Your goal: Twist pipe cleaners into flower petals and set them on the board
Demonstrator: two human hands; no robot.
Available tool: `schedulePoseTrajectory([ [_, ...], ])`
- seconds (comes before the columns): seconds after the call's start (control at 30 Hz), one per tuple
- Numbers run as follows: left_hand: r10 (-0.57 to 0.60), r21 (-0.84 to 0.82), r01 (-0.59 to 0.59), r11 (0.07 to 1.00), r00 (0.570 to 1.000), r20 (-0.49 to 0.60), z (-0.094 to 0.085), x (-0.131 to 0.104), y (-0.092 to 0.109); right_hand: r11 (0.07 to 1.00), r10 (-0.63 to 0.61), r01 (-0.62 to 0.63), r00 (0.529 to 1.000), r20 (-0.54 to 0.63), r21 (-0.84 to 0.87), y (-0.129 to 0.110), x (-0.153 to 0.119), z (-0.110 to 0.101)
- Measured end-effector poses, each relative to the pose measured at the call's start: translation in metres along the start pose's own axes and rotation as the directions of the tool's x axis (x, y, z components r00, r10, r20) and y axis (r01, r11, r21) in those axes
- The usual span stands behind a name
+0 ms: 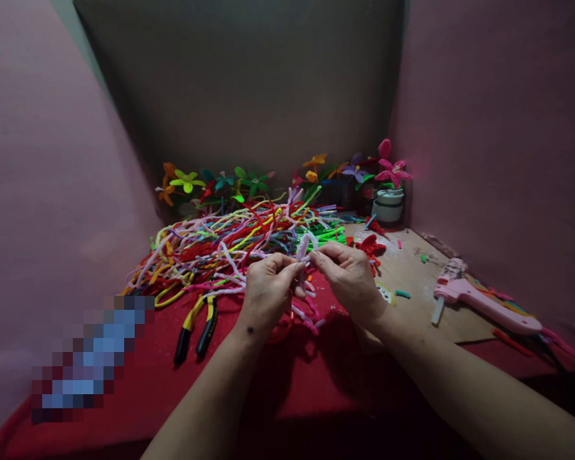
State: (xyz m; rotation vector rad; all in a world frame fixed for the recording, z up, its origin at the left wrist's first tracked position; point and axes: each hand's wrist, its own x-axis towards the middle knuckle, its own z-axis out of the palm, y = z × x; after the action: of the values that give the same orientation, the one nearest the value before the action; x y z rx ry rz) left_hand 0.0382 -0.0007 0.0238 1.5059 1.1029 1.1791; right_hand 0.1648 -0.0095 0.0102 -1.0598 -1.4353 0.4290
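Both hands meet over the red cloth, pinching a pale lilac pipe cleaner (303, 246) that is bent into loops standing above the fingertips. My left hand (271, 287) is closed on its left side, thumb against forefinger. From the right, my right hand (347, 275) pinches it close to the left fingertips. The fingers hide the lower part of the pipe cleaner. Just behind lies a big heap of pipe cleaners (249, 230) in many colours. Pliers (196, 326) with yellow and black handles rest left of my left hand.
A pink glue gun (489, 306) lies on a cardboard sheet (412, 275) at the right. Pipe-cleaner flowers (186, 181) line the back, and a grey-white jar (388, 204) holds pink ones. A red pipe-cleaner flower (371, 246) lies beyond my right hand. Walls enclose the sides and back.
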Motion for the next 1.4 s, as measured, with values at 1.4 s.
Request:
schedulePoseTrajectory([
  [1.4, 0.018, -0.100, -0.011, 0.995, 0.997, 0.068, 0.004, 0.000, 0.001, 0.780, 0.337, -0.418, 0.908, 0.249, 0.465, 0.005, 0.010, 0.000],
])
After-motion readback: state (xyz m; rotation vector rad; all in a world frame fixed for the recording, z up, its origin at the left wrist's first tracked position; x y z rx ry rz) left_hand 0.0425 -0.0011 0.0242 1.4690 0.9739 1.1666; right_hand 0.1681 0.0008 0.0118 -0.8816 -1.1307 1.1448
